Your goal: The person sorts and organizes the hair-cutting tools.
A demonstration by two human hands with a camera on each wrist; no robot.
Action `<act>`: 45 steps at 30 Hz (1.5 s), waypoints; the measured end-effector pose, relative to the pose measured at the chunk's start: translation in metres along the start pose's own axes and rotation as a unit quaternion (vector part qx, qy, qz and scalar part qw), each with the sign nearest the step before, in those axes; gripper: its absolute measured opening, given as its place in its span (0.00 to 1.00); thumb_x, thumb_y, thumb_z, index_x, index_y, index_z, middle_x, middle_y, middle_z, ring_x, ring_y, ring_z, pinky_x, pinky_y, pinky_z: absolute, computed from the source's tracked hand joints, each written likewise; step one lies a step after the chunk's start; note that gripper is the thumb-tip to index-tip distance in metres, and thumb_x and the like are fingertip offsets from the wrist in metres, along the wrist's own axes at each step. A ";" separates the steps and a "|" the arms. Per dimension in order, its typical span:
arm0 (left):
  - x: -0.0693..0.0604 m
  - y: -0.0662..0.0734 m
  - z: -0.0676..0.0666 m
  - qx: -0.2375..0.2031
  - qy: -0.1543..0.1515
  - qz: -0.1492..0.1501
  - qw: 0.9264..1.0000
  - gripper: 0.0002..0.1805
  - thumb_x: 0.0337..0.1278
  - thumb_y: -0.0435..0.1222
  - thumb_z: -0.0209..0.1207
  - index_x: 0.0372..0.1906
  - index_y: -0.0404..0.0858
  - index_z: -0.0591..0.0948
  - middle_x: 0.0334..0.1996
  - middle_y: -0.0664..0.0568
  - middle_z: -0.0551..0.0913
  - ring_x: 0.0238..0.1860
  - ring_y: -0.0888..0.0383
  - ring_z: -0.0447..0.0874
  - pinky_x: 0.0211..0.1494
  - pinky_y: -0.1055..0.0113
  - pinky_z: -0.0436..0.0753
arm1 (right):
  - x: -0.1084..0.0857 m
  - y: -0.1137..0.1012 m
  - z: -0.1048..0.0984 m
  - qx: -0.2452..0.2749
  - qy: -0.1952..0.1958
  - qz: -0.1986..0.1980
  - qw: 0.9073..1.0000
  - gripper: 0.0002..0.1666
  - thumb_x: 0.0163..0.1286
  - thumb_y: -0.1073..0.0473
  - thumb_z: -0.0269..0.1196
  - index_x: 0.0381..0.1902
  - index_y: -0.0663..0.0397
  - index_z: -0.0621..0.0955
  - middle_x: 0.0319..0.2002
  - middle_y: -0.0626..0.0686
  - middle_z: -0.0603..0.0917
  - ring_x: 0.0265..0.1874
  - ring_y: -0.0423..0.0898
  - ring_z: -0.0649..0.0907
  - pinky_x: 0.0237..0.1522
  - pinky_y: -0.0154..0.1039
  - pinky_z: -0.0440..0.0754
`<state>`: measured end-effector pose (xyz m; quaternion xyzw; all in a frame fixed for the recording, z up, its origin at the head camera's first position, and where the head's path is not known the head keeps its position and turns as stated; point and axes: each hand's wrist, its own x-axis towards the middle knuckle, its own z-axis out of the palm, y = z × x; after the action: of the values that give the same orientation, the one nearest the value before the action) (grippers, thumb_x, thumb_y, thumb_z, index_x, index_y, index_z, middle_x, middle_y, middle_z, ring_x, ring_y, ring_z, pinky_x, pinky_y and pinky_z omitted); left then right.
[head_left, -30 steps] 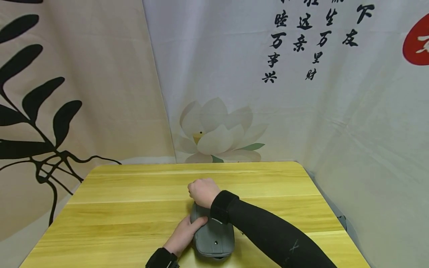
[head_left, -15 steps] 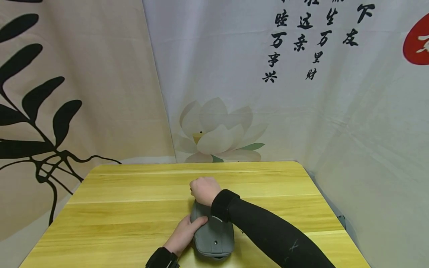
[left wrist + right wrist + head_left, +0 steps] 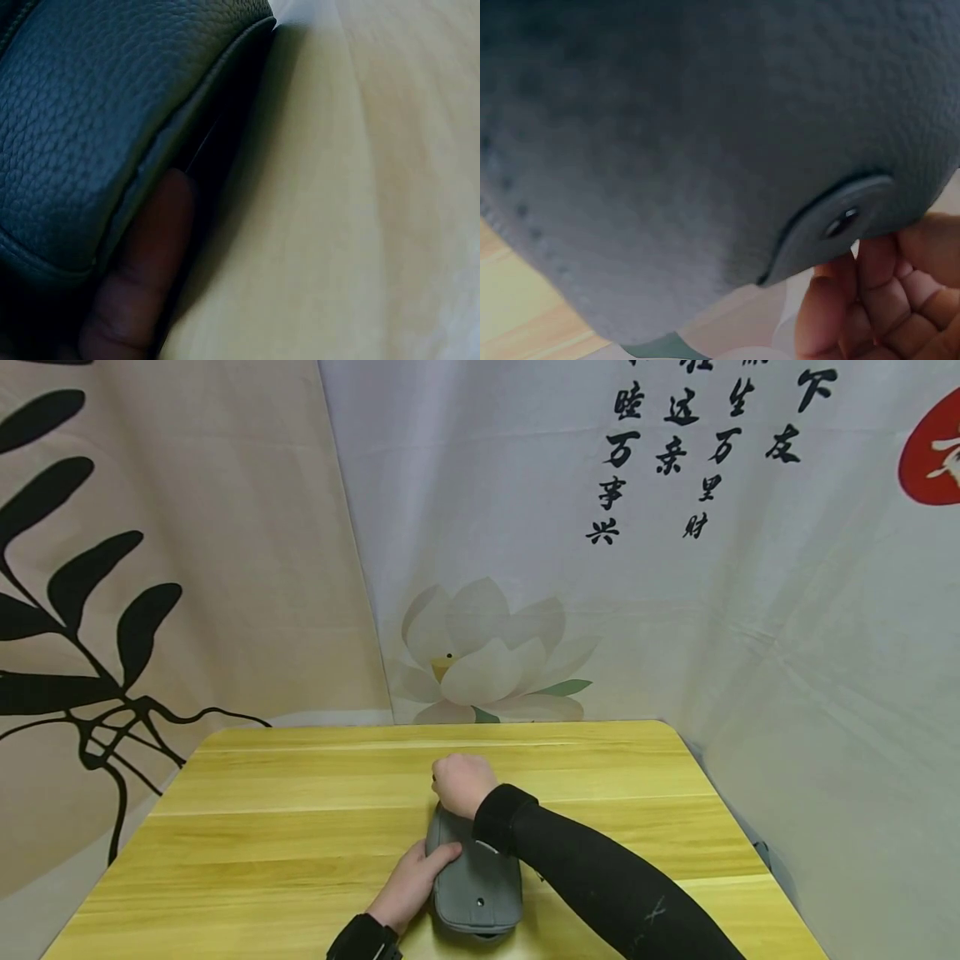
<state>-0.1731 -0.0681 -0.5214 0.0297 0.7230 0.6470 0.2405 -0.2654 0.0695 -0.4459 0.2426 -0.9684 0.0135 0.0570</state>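
Observation:
A small grey leather bag (image 3: 480, 885) lies on the table, its long side pointing away from me. My left hand (image 3: 411, 881) holds its left side, thumb on top; in the left wrist view a finger (image 3: 142, 262) lies along the bag's lower edge. My right hand (image 3: 462, 783) is at the far end, fingers curled. From the right wrist view, its fingertips (image 3: 817, 319) and thumb meet at the bag's edge, beside a tab with a dark metal stud (image 3: 844, 223). The exact part they pinch is hidden.
The wooden table (image 3: 262, 860) has rounded far corners. Behind it hangs a pale cloth backdrop (image 3: 525, 510) printed with a lotus, plant shapes and characters. My right forearm (image 3: 607, 868), in a black sleeve, crosses over the table's right half.
My right hand has shifted slightly right and away along the bag's far end. The left hand keeps its hold, and the bag has barely moved.

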 end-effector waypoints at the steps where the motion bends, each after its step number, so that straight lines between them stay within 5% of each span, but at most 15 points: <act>1: 0.000 0.000 0.000 0.002 0.001 -0.001 1.000 0.40 0.78 0.60 0.53 0.73 0.30 0.68 0.58 0.48 0.88 0.58 0.58 0.87 0.62 0.63 0.82 | 0.000 0.002 0.001 0.002 0.002 0.003 1.000 0.11 0.77 0.51 0.68 0.33 0.46 0.88 0.23 0.45 0.83 0.17 0.38 0.74 0.19 0.33 0.71; 15: 0.000 0.000 0.002 0.000 0.007 0.003 1.000 0.41 0.77 0.60 0.54 0.74 0.30 0.68 0.57 0.48 0.88 0.59 0.55 0.87 0.63 0.61 0.82 | -0.006 0.011 -0.004 0.070 -0.012 0.050 0.996 0.12 0.77 0.53 0.68 0.32 0.50 0.86 0.23 0.47 0.81 0.19 0.40 0.75 0.22 0.35 0.71; 23: 0.000 0.000 0.001 0.005 0.015 -0.002 1.000 0.41 0.77 0.60 0.54 0.73 0.29 0.69 0.58 0.47 0.87 0.58 0.57 0.86 0.67 0.55 0.80 | -0.005 0.017 0.007 0.072 0.001 0.056 0.996 0.13 0.77 0.53 0.68 0.31 0.49 0.85 0.22 0.47 0.80 0.20 0.40 0.75 0.23 0.36 0.72; 33: 0.002 -0.002 0.001 0.002 0.015 0.004 1.000 0.40 0.78 0.59 0.54 0.73 0.29 0.68 0.58 0.48 0.88 0.59 0.55 0.86 0.64 0.60 0.81 | -0.006 0.022 0.013 0.066 0.012 0.066 0.996 0.11 0.76 0.53 0.69 0.33 0.50 0.87 0.24 0.47 0.84 0.20 0.40 0.77 0.21 0.37 0.74; 45: 0.000 0.002 0.003 -0.001 0.009 0.003 1.000 0.42 0.76 0.60 0.56 0.74 0.29 0.69 0.61 0.45 0.86 0.63 0.52 0.84 0.74 0.45 0.76 | -0.010 0.027 0.008 0.078 -0.005 0.077 0.994 0.15 0.76 0.54 0.69 0.27 0.48 0.82 0.18 0.46 0.75 0.16 0.41 0.73 0.19 0.36 0.69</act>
<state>-0.1724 -0.0652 -0.5200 0.0256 0.7244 0.6486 0.2323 -0.2697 0.0975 -0.4548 0.1711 -0.9804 0.0923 0.0320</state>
